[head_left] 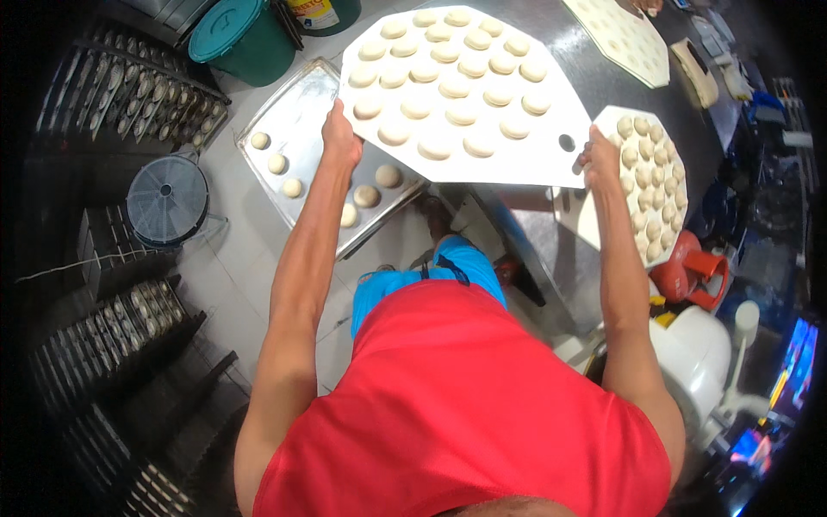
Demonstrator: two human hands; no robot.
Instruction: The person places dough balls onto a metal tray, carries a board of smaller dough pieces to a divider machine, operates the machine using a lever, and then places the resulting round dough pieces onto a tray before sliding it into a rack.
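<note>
A white board (517, 168) with cut corners and a round hole is held level in front of me, with several rows of flattened round dough balls (454, 86) on it. My left hand (342, 140) grips its left edge. At the right corner, close to the hole, my right hand (600, 159) is closed on the edge. Partly under the board lies a shiny metal baking tray (297, 99) with several dough balls (366, 196) near its left and front edges. Beside my right hand is a second white board (579, 220), crowded with rounder dough pieces (659, 177).
A steel table (564, 56) stands ahead, bearing another white board (616, 39); a person's hand (642, 5) shows beyond it. Left are a lidded green bucket (228, 34), a round fan (168, 200) and loaded racks (142, 95). An orange cylinder (680, 267) and white machine (693, 349) stand right.
</note>
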